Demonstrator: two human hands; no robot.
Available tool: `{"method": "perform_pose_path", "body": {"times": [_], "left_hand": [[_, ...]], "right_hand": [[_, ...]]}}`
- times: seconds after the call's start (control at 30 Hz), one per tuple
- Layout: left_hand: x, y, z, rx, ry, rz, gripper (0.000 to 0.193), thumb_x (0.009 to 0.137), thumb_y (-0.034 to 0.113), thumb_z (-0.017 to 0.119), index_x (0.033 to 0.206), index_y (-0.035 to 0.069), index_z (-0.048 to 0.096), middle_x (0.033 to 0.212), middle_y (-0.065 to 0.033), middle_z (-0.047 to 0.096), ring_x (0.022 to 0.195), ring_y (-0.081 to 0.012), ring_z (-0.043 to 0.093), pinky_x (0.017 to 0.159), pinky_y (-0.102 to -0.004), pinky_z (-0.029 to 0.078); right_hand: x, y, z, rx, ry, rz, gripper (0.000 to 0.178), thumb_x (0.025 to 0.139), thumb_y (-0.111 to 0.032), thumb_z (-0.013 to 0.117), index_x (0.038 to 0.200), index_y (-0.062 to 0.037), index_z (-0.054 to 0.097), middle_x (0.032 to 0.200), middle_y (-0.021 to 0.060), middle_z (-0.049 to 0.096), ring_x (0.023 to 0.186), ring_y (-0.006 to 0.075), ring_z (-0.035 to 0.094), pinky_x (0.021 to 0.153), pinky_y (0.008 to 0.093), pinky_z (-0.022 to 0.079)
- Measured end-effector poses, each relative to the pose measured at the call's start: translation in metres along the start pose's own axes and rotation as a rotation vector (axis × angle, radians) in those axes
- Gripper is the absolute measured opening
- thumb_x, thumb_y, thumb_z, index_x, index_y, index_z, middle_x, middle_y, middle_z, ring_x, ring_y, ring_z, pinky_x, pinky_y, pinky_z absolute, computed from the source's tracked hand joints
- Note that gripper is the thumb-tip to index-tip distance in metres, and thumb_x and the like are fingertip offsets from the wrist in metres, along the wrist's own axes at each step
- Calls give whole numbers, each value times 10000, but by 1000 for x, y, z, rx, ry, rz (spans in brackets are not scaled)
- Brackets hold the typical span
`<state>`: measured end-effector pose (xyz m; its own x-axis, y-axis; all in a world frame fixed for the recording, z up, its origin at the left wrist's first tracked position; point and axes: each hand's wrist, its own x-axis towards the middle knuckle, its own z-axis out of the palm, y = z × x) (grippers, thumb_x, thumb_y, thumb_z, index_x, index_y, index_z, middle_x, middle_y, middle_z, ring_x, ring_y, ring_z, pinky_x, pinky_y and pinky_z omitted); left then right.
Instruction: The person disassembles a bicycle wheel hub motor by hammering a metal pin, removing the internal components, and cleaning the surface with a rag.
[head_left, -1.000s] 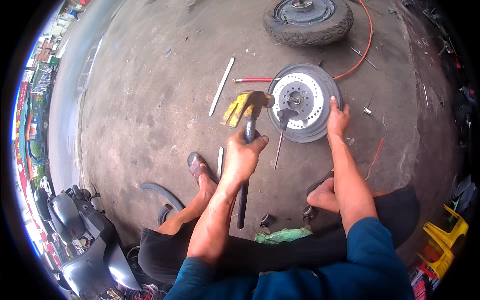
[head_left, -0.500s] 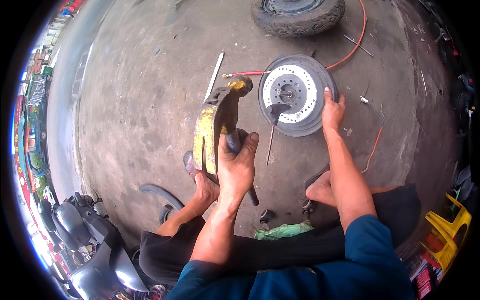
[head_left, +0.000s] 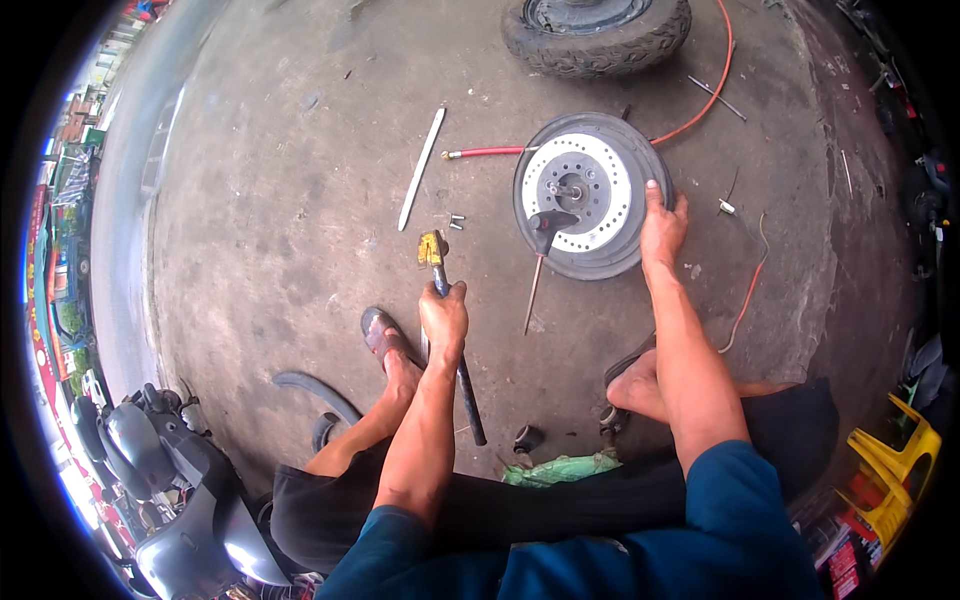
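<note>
Two hands are working at once over a small scooter wheel [head_left: 590, 195] that is lying flat on the concrete floor [head_left: 280, 230]. The right hand [head_left: 662, 225] is pressing flat on the wheel's near right rim, fingers spread over the tyre edge, likely pinning it so it cannot skid. The left hand [head_left: 443, 315] is closing tight around the dark shaft of a hammer [head_left: 450, 320], whose yellow-marked head is pointing up and away, just left of the wheel. A dark-handled screwdriver [head_left: 542, 255] is leaning with its handle at the hub and its thin shank trailing toward the person. A red air hose [head_left: 490, 152] is running to the wheel's left side. A spare tyre [head_left: 600, 30] is sitting well beyond.
</note>
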<state>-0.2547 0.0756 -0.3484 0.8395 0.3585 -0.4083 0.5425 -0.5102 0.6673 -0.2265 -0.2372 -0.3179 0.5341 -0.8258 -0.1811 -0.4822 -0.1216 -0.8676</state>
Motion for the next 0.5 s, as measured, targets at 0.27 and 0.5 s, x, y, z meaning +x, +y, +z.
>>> {"method": "perform_pose_path", "body": {"times": [0.27, 0.5], "left_hand": [[-45, -14, 37, 52, 141, 383, 501, 854, 352, 634, 1140, -47, 535, 1015, -213, 556, 939, -333, 565, 849, -411, 426], [-58, 53, 36, -340, -954, 17, 535, 898, 522, 513, 770, 7, 582, 701, -87, 574, 651, -160, 548, 699, -293, 435]], "right_hand": [[6, 11, -3, 81, 11, -15, 664, 835, -371, 648, 1275, 81, 442, 1245, 247, 529, 1163, 338, 508, 991, 376, 374], [11, 0, 0, 401, -111, 186, 758, 772, -381, 704, 1280, 109, 427, 1292, 233, 473, 1209, 307, 448, 1003, 365, 344]]}}
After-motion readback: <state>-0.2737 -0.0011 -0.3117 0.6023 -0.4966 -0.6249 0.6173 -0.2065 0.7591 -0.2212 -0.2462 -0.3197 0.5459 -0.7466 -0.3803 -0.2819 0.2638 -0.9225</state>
